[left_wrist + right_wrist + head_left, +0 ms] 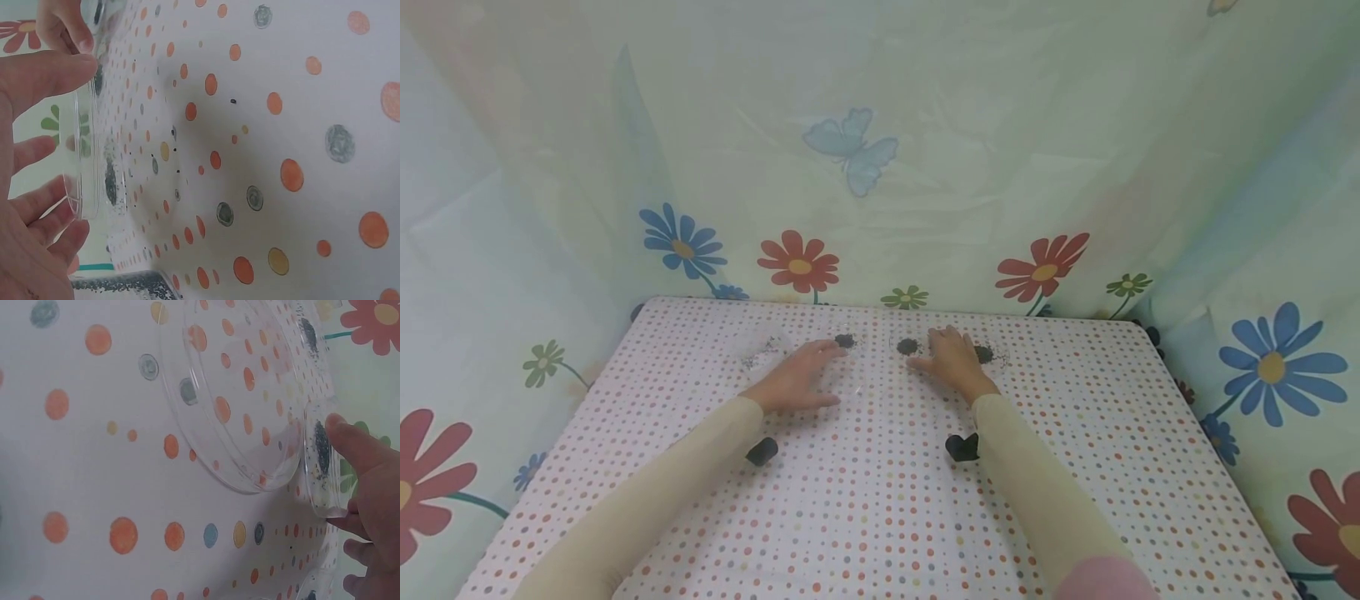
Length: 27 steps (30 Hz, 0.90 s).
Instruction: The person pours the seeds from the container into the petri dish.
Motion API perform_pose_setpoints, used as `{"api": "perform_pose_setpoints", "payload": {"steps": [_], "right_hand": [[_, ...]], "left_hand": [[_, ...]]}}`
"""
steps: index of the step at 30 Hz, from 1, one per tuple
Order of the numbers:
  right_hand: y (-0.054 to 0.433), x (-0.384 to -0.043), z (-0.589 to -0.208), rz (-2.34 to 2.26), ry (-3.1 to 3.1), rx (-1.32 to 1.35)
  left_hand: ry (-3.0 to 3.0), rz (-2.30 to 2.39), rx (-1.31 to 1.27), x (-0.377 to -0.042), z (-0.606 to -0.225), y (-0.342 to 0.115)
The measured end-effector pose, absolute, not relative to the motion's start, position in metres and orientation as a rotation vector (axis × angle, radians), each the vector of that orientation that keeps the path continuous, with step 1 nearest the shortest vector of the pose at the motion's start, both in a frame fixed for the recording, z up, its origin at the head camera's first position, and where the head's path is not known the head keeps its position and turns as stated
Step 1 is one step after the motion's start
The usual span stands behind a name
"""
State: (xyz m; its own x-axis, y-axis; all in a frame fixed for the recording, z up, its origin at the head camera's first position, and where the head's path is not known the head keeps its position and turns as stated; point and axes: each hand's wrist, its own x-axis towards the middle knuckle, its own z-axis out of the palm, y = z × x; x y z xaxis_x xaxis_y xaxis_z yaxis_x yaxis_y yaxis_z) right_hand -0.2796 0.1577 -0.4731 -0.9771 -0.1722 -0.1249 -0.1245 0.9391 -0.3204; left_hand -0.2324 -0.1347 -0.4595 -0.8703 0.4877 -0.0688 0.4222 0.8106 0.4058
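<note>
My left hand holds a clear, shallow petri dish by its rim, thumb on one side and fingers on the other. It is level over the table, and the wrist view shows nothing in it. My right hand grips the rim of another petri dish, which has a heap of fine black grains inside. That black heap shows beside the thumb in the head view. A large empty clear dish fills the near part of the right wrist view.
Beyond the left fingertips sits a black heap; another black heap is beside the right hand. A dish with scattered grains lies at the left. A few loose specks dot the spotted tabletop. A flowered curtain surrounds the table.
</note>
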Motion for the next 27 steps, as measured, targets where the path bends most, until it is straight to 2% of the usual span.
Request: {"api": "perform_pose_setpoints", "payload": {"steps": [14,27], "right_hand": [[0.157,-0.279,-0.471,-0.499,2.921,-0.205],[0.157,-0.281,-0.475,-0.457,2.936,-0.193]], "left_hand": [[2.855,0.575,0.709,-0.238,-0.466,-0.133],[2.914,0.563,0.582,-0.238,-0.466,-0.120]]}}
